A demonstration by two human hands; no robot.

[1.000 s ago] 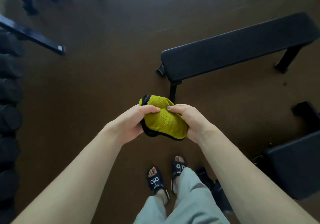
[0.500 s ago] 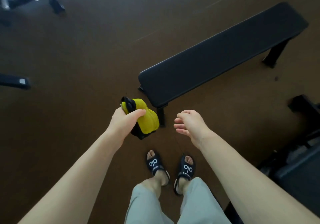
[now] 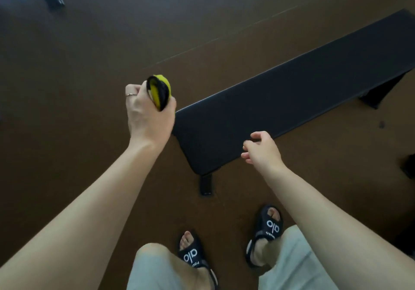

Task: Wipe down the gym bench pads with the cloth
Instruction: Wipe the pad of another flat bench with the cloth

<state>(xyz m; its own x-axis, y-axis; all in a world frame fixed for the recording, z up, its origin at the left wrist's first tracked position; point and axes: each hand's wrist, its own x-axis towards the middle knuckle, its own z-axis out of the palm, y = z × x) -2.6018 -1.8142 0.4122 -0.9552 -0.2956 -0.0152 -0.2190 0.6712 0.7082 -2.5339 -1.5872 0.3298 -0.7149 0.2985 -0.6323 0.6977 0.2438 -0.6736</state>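
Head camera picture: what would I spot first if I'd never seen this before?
Probably the bright yellow cloth, bunched in the left hand near the middle. Next, the long black bench pad stretching to the right, with the right hand loose over its near edge.

**Yellow cloth and black bench pad**

A bunched yellow cloth [image 3: 160, 90] with black edging is held above the floor, just left of the bench's near end. The long, flat black bench pad [image 3: 280, 107] stretches diagonally toward the upper right.
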